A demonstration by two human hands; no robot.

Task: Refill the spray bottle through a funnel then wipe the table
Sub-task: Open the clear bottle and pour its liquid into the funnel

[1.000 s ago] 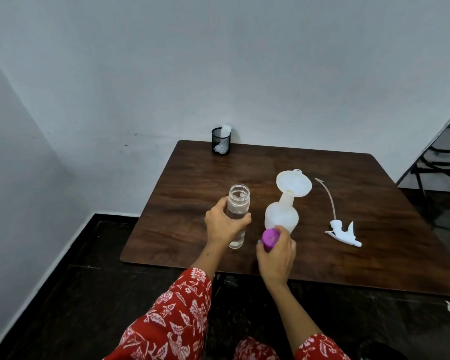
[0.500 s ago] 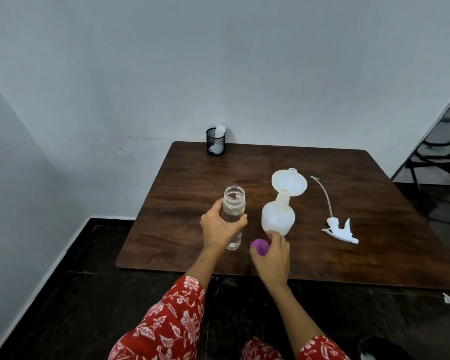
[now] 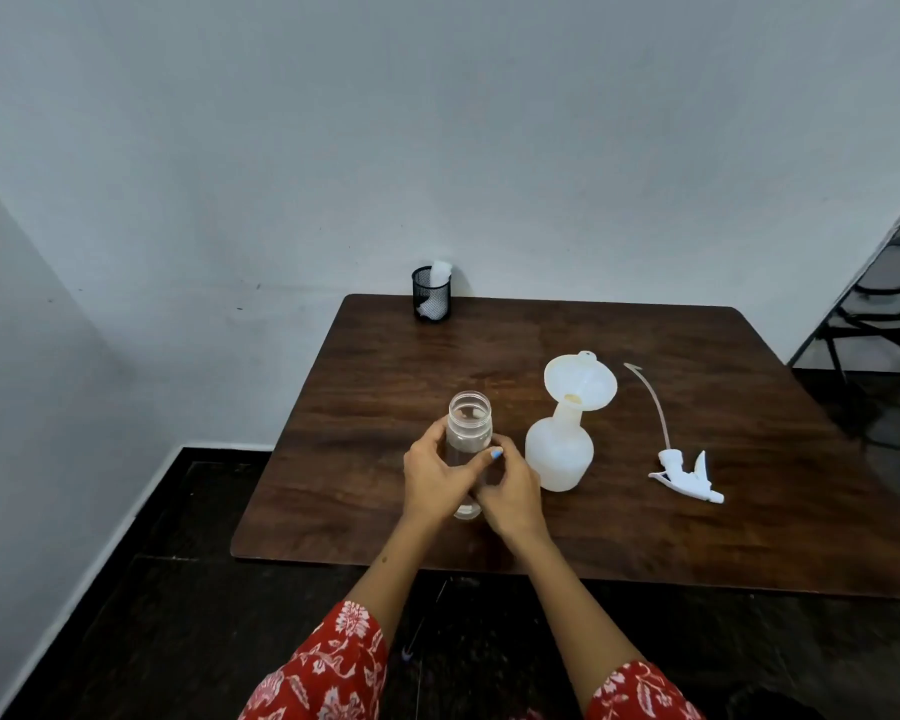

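An open clear bottle with water in it stands on the dark wooden table near the front edge. My left hand wraps its left side and my right hand closes on its right side, fingers meeting around the lower body. The purple cap is not visible. Just right of my hands stands the white spray bottle with a white funnel seated in its neck, tilted. The white trigger spray head with its long tube lies on the table further right.
A black mesh cup holding a white cloth or tissue stands at the table's far left corner against the wall. A dark chair is off the right side. The floor is dark below the table's front edge.
My right hand lowered the purple cap by the spray bottle's base, then moved left onto the clear bottle; the cap is now out of sight. My left hand kept its grip.
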